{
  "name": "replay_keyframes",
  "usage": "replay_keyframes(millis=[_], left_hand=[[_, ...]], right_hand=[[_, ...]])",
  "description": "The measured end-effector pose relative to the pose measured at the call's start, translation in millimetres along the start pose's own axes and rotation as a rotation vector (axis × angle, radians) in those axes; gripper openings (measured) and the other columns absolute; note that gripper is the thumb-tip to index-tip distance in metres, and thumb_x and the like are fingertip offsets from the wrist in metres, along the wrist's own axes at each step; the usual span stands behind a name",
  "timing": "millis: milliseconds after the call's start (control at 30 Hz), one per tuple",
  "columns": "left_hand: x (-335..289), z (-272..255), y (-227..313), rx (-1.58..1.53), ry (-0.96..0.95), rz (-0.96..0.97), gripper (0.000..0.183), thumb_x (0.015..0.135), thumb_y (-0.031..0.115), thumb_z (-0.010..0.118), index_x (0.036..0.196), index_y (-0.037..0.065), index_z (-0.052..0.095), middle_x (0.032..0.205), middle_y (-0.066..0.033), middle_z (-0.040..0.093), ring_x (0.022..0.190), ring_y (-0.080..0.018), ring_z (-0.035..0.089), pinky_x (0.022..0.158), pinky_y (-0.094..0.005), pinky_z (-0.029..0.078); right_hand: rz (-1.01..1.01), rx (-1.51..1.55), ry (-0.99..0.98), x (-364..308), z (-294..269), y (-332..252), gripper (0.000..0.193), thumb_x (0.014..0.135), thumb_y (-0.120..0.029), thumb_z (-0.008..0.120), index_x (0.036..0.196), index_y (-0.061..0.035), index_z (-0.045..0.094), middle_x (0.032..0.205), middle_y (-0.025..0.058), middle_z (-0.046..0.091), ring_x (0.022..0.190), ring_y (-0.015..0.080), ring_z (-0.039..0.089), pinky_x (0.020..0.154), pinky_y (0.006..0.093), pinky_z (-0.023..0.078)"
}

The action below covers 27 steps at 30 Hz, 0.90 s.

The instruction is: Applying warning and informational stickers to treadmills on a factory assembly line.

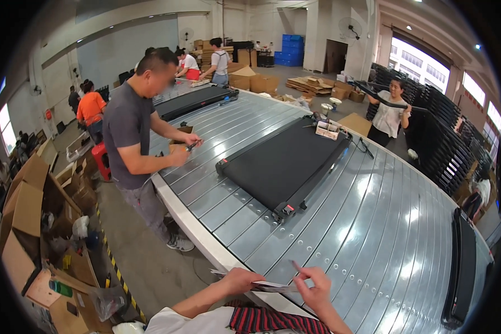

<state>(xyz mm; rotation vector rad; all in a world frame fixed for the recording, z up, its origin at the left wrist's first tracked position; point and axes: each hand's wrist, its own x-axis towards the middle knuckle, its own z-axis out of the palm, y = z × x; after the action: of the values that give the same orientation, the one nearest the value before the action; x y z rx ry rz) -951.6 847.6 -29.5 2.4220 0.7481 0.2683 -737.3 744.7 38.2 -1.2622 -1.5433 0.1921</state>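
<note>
Your left hand [240, 280] and right hand [313, 286] meet at the near edge of the slatted metal conveyor table [373, 222], both closed on a thin printed sheet [270, 286], perhaps a leaflet or label strip. The left fingers are curled tight around its left end, where a corner sticks out past the knuckles. The right fingers pinch its other end, with the index finger lifted and pointing up and away. The sheet lies flat between your fingertips, just over the table's rim and above your striped sleeve [267, 321].

The step in hand looks like sorting or separating paperwork at the line; whether the sheet is one layer or several cannot be told. The next move would call for a steady pinch on one end while the other hand frees its edge.

Beyond your fingertips, well apart, a black treadmill deck [284, 164] lies flat on the slats, its end cap toward you and a small white packet [327, 129] at its far end. Left of your left hand, a co-worker in a grey shirt [129, 133] stands at the table edge, handling a small cardboard box [179, 146]. Far to the right of your right fingers another black deck [462, 273] sits at the table's end. Farther off, a person in a white top [388, 114] holds a long black frame by the stacked racks.
</note>
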Motion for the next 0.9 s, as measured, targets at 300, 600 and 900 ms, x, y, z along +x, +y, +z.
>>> replay_keyframes(millis=[300, 600, 900], left_hand=[[83, -39, -88, 0.093, -0.199, 0.194, 0.023, 0.075, 0.013, 0.056, 0.095, 0.023, 0.062, 0.080, -0.0069, 0.062, 0.075, -0.0295, 0.060, 0.061, -0.0392, 0.047], [175, -94, -156, 0.225, -0.421, 0.290, 0.014, 0.078, 0.020, 0.056, 0.091, 0.021, 0.063, 0.078, -0.0069, 0.063, 0.074, -0.0312, 0.060, 0.062, -0.0419, 0.046], [265, -66, -203, 0.264, -0.451, 0.350, 0.010, 0.077, 0.021, 0.059, 0.081, 0.013, 0.063, 0.092, -0.0071, 0.062, 0.086, -0.0284, 0.060, 0.069, -0.0421, 0.047]], right_hand=[[0.356, 0.084, 0.373, 58, 32, 60, 0.009, 0.078, -0.002, 0.062, 0.081, -0.0006, 0.053, 0.077, 0.0040, 0.053, 0.065, 0.0118, 0.048, 0.062, 0.0241, 0.040], [0.823, 0.233, 0.440, 89, 53, 109, 0.012, 0.084, -0.012, 0.059, 0.085, -0.0006, 0.056, 0.075, -0.0031, 0.051, 0.067, 0.0042, 0.042, 0.058, 0.0208, 0.035], [1.204, 0.374, 0.367, 122, 83, 245, 0.014, 0.082, -0.014, 0.059, 0.084, -0.0001, 0.060, 0.080, 0.0047, 0.057, 0.077, 0.0131, 0.053, 0.071, 0.0278, 0.044]])
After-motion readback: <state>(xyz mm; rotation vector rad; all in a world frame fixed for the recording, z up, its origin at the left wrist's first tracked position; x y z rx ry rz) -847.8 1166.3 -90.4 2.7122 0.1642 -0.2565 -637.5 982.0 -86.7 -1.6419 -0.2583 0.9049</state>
